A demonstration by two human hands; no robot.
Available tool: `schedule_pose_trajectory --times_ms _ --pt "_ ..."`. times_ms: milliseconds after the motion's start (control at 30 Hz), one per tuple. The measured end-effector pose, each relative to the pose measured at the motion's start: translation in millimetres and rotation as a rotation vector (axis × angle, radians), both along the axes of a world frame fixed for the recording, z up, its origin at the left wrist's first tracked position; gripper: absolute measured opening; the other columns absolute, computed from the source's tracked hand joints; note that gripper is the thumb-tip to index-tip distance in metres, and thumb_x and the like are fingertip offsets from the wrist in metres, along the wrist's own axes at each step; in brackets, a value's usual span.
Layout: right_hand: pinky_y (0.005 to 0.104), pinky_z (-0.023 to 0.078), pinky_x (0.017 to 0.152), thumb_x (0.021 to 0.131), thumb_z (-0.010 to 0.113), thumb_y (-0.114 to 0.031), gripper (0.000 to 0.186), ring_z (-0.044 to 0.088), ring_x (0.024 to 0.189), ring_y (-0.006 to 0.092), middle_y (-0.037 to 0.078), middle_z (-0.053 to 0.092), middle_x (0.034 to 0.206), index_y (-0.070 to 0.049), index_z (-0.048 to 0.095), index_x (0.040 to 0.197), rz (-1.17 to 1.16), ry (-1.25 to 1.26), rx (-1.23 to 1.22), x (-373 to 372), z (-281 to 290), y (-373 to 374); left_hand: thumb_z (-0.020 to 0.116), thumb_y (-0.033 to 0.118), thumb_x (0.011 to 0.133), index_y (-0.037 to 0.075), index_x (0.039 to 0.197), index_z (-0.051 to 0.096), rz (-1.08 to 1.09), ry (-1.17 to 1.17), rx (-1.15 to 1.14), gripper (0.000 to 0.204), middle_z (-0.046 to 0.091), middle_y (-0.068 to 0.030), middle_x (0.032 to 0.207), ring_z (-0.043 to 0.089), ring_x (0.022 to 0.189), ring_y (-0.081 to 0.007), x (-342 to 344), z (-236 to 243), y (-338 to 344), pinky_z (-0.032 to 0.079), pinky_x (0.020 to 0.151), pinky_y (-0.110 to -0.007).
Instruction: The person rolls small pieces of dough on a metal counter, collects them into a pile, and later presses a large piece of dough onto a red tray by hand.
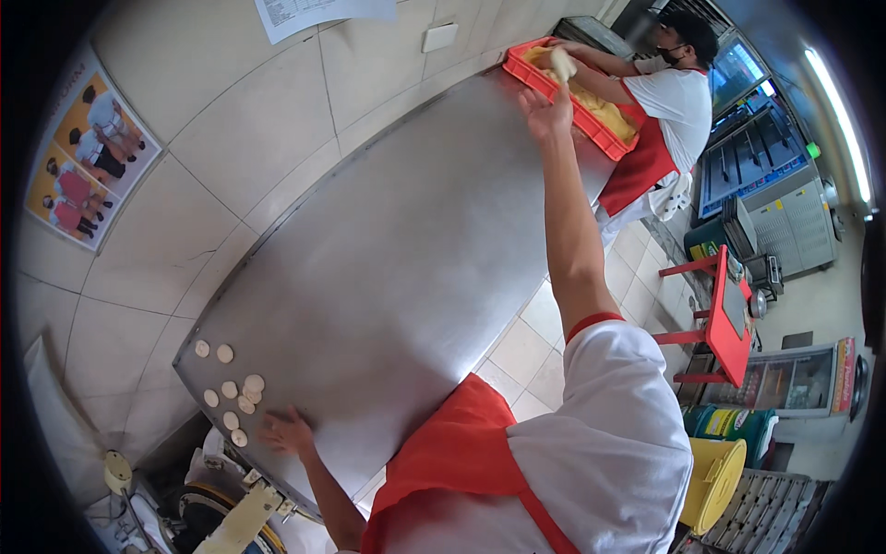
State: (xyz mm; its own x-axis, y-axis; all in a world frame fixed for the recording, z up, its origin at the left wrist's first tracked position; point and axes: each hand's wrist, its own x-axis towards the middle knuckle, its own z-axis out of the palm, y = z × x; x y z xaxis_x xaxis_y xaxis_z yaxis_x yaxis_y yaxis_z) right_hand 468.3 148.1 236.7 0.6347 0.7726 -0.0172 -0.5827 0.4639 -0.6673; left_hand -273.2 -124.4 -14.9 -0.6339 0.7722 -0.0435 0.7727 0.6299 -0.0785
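White shirt fabric [604,434] bulks up closest, with the worker's red apron [452,443] beside it, near the edge of a long metal surface [369,249]. From where I stand, the right hand [549,113] is stretched far along it, fingers extended and parted, pinching nothing that I can make out. Just beyond those fingertips is a pale dough lump [561,65], seen against the red crate [591,129] at the far end; whether the co-worker [688,106] grips it or it is loose, I can't tell. The left hand [288,432] is spread at the near end, just beside a scatter of round dough pieces [254,382], some touching one another.

To take a lump like that well, I'd cup the palm beneath it rather than pinch, since soft dough would likely dent under fingertips. The left hand could brace so long a lean, though it should avoid the rounds.

As for containers, the crate holds a yellowish mass [604,113], perhaps dough, perhaps a lining sheet; I can't say which. Off to the worker's right stand a yellow bucket [712,480] and a dark green drum [743,429], their contents hidden from me.
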Motion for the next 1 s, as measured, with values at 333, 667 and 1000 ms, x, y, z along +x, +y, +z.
schedule_pose_trajectory --times_ms 333,667,1000 --pt "0.0369 0.055 0.077 0.094 0.059 -0.019 0.024 0.067 0.084 0.0267 0.011 0.069 0.089 -0.003 0.066 0.110 0.792 -0.893 -0.529 -512 -301 -58 0.061 0.001 0.086 0.008 0.111 0.064 -0.464 -0.424 0.670 0.027 0.065 -0.0165 0.112 0.058 0.109 -0.0370 -54 -11 -57 0.047 0.094 -0.048" --pt "0.0466 0.044 0.102 0.085 0.063 -0.009 0.034 0.055 0.116 0.0391 0.020 0.063 0.116 -0.003 0.060 0.118 1.058 -1.614 -0.217 -763 -236 -152 0.065 -0.002 0.076 0.009 0.088 0.067 -0.432 -0.727 0.573 0.016 0.068 -0.0087 0.105 0.060 0.105 -0.0350 -51 3 -161 0.051 0.091 -0.043" --pt "0.0531 0.034 0.109 0.083 0.048 0.006 0.053 0.043 0.132 0.0422 0.025 0.049 0.139 0.004 0.046 0.136 0.585 -1.995 -0.387 -437 -261 -282 0.059 0.051 0.090 0.009 0.149 0.038 -0.777 -0.573 0.120 0.075 0.027 -0.0194 0.158 0.021 0.149 -0.0352 -38 1 -131 0.022 0.120 -0.050"
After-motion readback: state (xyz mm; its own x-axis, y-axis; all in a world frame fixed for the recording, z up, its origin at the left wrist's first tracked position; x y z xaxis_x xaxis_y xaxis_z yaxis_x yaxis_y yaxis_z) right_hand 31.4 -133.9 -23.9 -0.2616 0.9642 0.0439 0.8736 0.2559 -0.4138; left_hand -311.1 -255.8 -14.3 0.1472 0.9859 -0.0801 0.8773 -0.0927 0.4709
